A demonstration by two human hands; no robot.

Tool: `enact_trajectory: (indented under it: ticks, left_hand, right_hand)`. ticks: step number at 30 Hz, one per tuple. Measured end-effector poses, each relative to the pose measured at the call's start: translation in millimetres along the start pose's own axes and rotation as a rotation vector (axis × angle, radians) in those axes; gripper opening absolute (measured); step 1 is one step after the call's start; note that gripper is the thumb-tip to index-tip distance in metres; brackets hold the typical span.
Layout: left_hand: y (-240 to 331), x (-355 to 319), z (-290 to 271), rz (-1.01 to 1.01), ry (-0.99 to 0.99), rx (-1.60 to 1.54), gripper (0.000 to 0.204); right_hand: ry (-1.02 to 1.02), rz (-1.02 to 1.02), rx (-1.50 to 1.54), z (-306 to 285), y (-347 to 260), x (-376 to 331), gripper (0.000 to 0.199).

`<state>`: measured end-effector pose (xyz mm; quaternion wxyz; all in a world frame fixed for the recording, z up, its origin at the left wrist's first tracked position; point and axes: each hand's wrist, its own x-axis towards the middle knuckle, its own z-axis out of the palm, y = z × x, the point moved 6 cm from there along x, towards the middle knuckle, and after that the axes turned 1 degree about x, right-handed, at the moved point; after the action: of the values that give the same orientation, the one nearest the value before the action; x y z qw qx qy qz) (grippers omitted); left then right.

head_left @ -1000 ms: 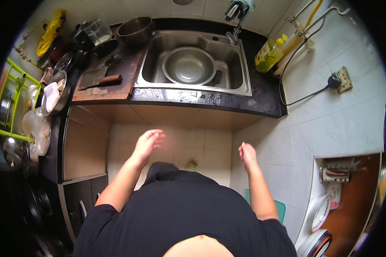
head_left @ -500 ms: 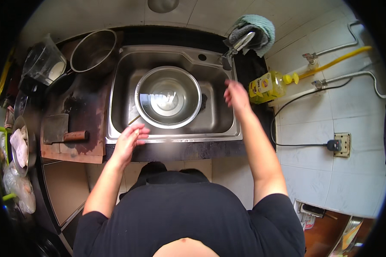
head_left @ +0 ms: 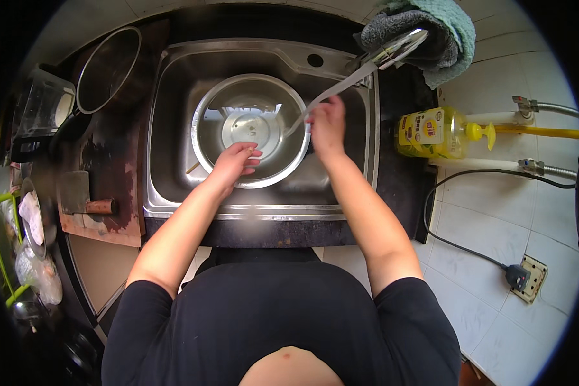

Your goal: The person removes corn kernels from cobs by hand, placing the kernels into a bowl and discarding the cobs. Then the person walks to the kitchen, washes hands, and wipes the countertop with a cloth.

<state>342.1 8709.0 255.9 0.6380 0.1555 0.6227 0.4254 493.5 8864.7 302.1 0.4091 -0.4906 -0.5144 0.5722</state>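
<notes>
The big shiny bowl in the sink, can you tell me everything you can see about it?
The bowl is round, wide and shallow, and looks like polished steel with a flat bottom and a thin rolled rim. It sits upright inside the steel sink, filling much of the basin. Light glints off its inside, and it looks empty. The left hand rests over its near rim, fingers reaching inside. The right hand is at its right edge, by the long tap spout that slants down over the bowl.

A big round shiny metal bowl [head_left: 251,138] sits upright in the steel sink [head_left: 174,116]. A long thin silver tap [head_left: 360,74] reaches out over it.
</notes>
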Motion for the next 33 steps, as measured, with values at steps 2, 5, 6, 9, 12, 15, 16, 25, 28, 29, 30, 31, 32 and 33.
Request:
enact_trajectory:
  ticks: [2,5,6,9,12,15,16,25,28,29,30,31,32,33]
  left_hand:
    - [-9.1,29.3,1.5,0.001,0.033,0.083,0.035]
    - [-25.1,80.7,-7.5,0.161,0.088,0.598,0.041]
    - [-25.1,83.1,-7.0,0.171,0.102,0.834,0.042]
    - [-20.9,85.2,-18.5,0.184,0.268,1.422,0.047]
    - [-24.3,91.3,-39.0,0.095,0.570,1.685,0.052]
    - [-47.3,103.6,-13.8,0.125,0.087,1.667,0.055]
    - [-46.4,101.4,1.7,0.315,-0.158,1.708,0.052]
    - [9.2,58.1,-118.7,0.457,0.806,1.325,0.048]
    - [-19.0,65.7,-141.0,0.258,0.767,0.862,0.048]
    - [-23.0,67.6,-141.1,0.208,0.719,0.735,0.049]
    - [-23.7,68.6,-141.8,0.164,0.741,0.749,0.044]
    - [-24.2,69.7,-145.2,0.168,0.754,0.693,0.042]
    - [-29.0,72.9,-151.6,0.161,0.765,0.625,0.040]
    - [-32.5,73.4,-156.4,0.160,0.783,0.562,0.039]
  right_hand:
    - [-0.184,0.428,0.159,33.3,14.8,0.5,0.030]
    - [-0.444,0.571,0.143,70.0,27.3,-0.4,0.028]
    - [-0.502,0.427,-0.043,72.3,48.4,6.4,0.033]
    - [-0.557,-0.306,-0.993,65.7,73.4,-11.0,0.038]
    - [-0.561,-0.306,-1.432,65.6,104.8,-27.0,0.042]
    - [-1.120,-0.390,-1.490,98.1,154.4,-50.8,0.030]
    - [-1.042,-0.394,-1.308,100.0,170.3,-39.7,0.027]
    - [-0.015,-0.461,-1.188,15.4,82.5,10.3,0.037]
    - [0.061,0.068,-0.866,-14.3,134.5,16.3,0.036]
    - [0.022,0.145,-0.921,-16.3,132.6,18.4,0.036]
    - [-0.016,0.224,-0.976,-16.8,130.1,18.9,0.036]
    - [0.001,0.152,-0.906,-14.3,118.3,16.4,0.034]
    - [0.009,0.081,-0.849,-10.4,105.2,11.1,0.032]
    - [0.014,0.006,-0.780,-7.1,88.8,4.3,0.030]
